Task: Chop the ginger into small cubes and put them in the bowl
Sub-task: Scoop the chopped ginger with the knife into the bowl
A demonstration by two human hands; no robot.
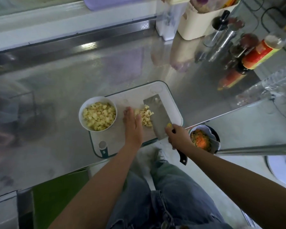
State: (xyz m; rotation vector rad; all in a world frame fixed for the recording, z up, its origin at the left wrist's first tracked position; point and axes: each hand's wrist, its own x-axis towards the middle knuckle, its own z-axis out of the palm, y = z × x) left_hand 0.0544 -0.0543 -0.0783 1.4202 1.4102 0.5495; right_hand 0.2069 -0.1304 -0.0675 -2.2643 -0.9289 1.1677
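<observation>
I see the left hand (133, 124) flat, hiding part of the ginger pile (145, 115) on the board (172, 108); the bowl (81, 116) is at its 9 o'clock. The right hand (177, 138) clasps the cleaver (156, 116) at 3 o'clock, handle mostly hidden.

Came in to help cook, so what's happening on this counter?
A person is working at the cutting board. The left hand, fingers straight, presses the ginger pile toward the cleaver, which the right hand grips by its handle. The bowl at the board's left edge already holds plenty of cubes.
</observation>
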